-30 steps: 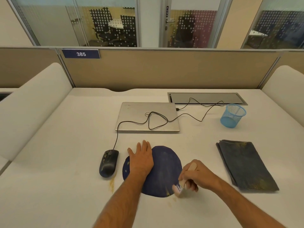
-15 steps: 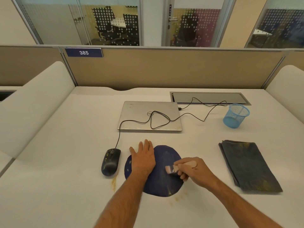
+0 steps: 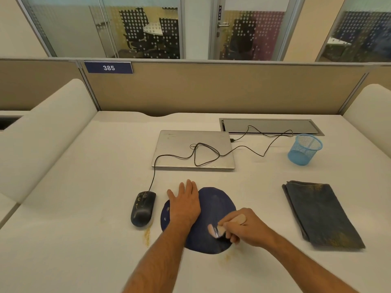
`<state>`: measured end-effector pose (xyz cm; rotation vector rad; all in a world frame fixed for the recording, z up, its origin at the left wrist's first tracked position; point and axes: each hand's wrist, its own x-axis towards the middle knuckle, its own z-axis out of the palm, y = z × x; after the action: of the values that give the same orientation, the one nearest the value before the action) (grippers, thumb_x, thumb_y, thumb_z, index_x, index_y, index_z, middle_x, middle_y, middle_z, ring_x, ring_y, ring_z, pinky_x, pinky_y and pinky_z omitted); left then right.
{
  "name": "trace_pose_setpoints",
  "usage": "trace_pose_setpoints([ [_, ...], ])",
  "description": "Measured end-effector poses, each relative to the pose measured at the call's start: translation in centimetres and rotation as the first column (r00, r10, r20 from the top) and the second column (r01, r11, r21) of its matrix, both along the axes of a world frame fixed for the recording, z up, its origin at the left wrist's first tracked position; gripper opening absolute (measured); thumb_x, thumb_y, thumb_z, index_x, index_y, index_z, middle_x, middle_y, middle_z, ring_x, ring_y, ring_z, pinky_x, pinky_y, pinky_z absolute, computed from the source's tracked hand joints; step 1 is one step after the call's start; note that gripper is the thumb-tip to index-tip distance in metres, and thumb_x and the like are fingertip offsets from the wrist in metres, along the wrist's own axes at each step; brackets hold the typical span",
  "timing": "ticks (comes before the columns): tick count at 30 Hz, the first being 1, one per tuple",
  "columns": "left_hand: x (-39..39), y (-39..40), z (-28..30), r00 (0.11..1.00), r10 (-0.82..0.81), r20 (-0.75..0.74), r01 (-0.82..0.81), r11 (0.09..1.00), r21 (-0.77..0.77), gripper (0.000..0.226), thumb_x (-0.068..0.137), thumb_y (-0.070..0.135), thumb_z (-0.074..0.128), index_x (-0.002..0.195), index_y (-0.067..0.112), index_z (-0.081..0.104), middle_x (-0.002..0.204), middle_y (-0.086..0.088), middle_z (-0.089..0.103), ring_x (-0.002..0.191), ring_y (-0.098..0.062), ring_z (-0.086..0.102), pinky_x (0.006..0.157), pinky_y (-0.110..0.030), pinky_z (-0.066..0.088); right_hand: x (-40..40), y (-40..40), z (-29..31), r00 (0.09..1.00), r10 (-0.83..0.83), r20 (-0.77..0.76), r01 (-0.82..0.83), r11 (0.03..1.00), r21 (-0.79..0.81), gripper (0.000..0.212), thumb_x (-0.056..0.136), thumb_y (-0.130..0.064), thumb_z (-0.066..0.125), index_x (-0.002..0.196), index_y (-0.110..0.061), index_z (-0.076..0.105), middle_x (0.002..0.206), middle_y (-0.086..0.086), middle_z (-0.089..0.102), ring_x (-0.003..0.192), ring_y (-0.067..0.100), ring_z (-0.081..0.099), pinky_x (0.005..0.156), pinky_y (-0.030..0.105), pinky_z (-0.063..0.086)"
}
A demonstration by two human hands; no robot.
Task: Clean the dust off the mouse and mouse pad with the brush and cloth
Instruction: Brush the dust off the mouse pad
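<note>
While your left hand (image 3: 185, 205) lies flat with its fingers (image 3: 188, 187) straight and close together on the upper left part of the round dark blue mouse pad (image 3: 213, 205), your right hand (image 3: 245, 227) grips the wooden-handled brush (image 3: 220, 229), fingers curled round the handle. The brush head is blurred and sits over the pad's lower right part, at about 4 o'clock from the pad's centre. The pad lies on the white surface (image 3: 84, 208) at the near middle. Just beside it at 9 o'clock rests the black wired mouse (image 3: 142, 209), apart from your hands. Its cable (image 3: 201, 155) runs up toward 12 o'clock and loops over the closed silver laptop (image 3: 175, 149). Yellowish dust (image 3: 147, 235) speckles the surface below the mouse and again by the pad's lower edge. At 3 o'clock from the pad, well apart, lies the folded dark grey cloth (image 3: 319, 212), flecked with yellow. A blue mesh cup (image 3: 304, 149) stands at 1 o'clock, near a grey cable hatch (image 3: 268, 125).
</note>
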<state>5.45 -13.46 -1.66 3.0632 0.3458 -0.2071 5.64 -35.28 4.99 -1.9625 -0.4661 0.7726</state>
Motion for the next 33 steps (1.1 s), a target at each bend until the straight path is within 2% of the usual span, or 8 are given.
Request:
trace_pose_setpoints([
  [3, 0.0, 0.0, 0.0, 1.000, 0.002, -0.002, -0.002, 1.000, 0.004, 0.059, 0.104, 0.033, 0.032, 0.155, 0.015, 0.007, 0.165, -0.008, 0.008, 0.150, -0.033, 0.011, 0.113, -0.066, 0.016, -0.2, -0.4, 0.4, 0.989, 0.131, -0.071, -0.134, 0.991, -0.028, 0.022, 0.078, -0.012, 0.057, 0.079, -0.011, 0.079, 0.065, 0.015, 0.070, 0.052, 0.023, 0.063, 0.052, 0.030, 0.054],
  [9, 0.1, 0.1, -0.1, 1.000, 0.002, -0.011, -0.002, 1.000, -0.007, 0.059, 0.105, 0.033, 0.032, 0.155, 0.016, 0.006, 0.165, -0.008, 0.007, 0.150, -0.033, 0.010, 0.113, -0.066, 0.015, -0.1, 0.6, 0.2, 0.987, -0.158, -0.001, 0.157, 0.980, 0.124, 0.022, 0.094, -0.010, 0.057, 0.093, -0.017, 0.078, 0.073, 0.010, 0.074, 0.063, 0.024, 0.068, 0.062, 0.035, 0.059],
  [17, 0.1, 0.1, -0.2, 1.000, 0.005, -0.008, -0.005, 1.000, -0.013, 0.059, 0.104, 0.033, 0.031, 0.155, 0.015, 0.006, 0.165, -0.007, 0.007, 0.150, -0.033, 0.011, 0.113, -0.066, 0.015, -0.5, -0.1, 0.0, 0.988, 0.115, -0.103, -0.109, 0.992, 0.063, 0.023, 0.070, -0.021, 0.062, 0.077, -0.007, 0.078, 0.060, 0.012, 0.068, 0.047, 0.020, 0.060, 0.048, 0.027, 0.050],
  [21, 0.1, 0.1, -0.1, 1.000, 0.005, -0.017, -0.006, 1.000, -0.013, 0.060, 0.105, 0.033, 0.030, 0.156, 0.015, 0.004, 0.165, -0.008, 0.005, 0.151, -0.033, 0.009, 0.114, -0.066, 0.014, 1.4, -0.6, 0.1, 0.986, -0.164, 0.018, 0.159, 0.976, 0.150, 0.020, 0.082, -0.005, 0.061, 0.080, -0.015, 0.078, 0.066, 0.012, 0.072, 0.053, 0.023, 0.064, 0.050, 0.032, 0.055],
  [23, 0.0, 0.0, 0.0, 1.000, 0.006, -0.023, -0.006, 1.000, -0.015, 0.060, 0.105, 0.033, 0.030, 0.156, 0.015, 0.004, 0.165, -0.007, 0.005, 0.151, -0.033, 0.008, 0.114, -0.066, 0.013, 3.2, -0.8, 0.3, 0.945, -0.222, 0.240, 0.202, 0.974, 0.107, 0.023, 0.088, -0.007, 0.061, 0.084, -0.023, 0.076, 0.074, -0.002, 0.074, 0.062, 0.014, 0.067, 0.060, 0.031, 0.058],
  [26, 0.0, 0.0, 0.1, 1.000, 0.006, -0.023, -0.006, 1.000, -0.014, 0.060, 0.105, 0.034, 0.031, 0.156, 0.016, 0.004, 0.165, -0.007, 0.004, 0.151, -0.033, 0.008, 0.115, -0.065, 0.013, 5.1, -0.6, 0.7, 0.855, 0.020, 0.519, 0.048, 0.992, -0.117, 0.015, 0.094, -0.027, 0.060, 0.102, -0.031, 0.071, 0.094, -0.015, 0.072, 0.080, 0.005, 0.065, 0.072, 0.017, 0.051],
  [30, -0.1, 0.0, 0.2, 1.000, 0.010, -0.020, -0.010, 1.000, -0.013, 0.059, 0.105, 0.034, 0.029, 0.156, 0.016, 0.004, 0.166, -0.007, 0.004, 0.151, -0.033, 0.008, 0.115, -0.065, 0.013, 5.6, 0.9, 0.4, 0.800, 0.256, 0.543, -0.077, 0.941, -0.330, 0.027, 0.096, -0.032, 0.058, 0.120, -0.028, 0.068, 0.107, -0.007, 0.070, 0.085, 0.005, 0.056, 0.073, 0.005, 0.035],
  [33, -0.1, -0.1, 0.2, 1.000, 0.008, -0.022, -0.008, 1.000, -0.009, 0.060, 0.105, 0.034, 0.029, 0.156, 0.016, 0.003, 0.166, -0.007, 0.004, 0.151, -0.033, 0.008, 0.114, -0.065, 0.013, 4.7, 1.2, 0.6, 0.784, 0.359, 0.507, -0.174, 0.910, -0.375, 0.023, 0.095, -0.032, 0.059, 0.110, -0.023, 0.074, 0.103, -0.002, 0.073, 0.083, 0.011, 0.061, 0.070, 0.014, 0.044],
])
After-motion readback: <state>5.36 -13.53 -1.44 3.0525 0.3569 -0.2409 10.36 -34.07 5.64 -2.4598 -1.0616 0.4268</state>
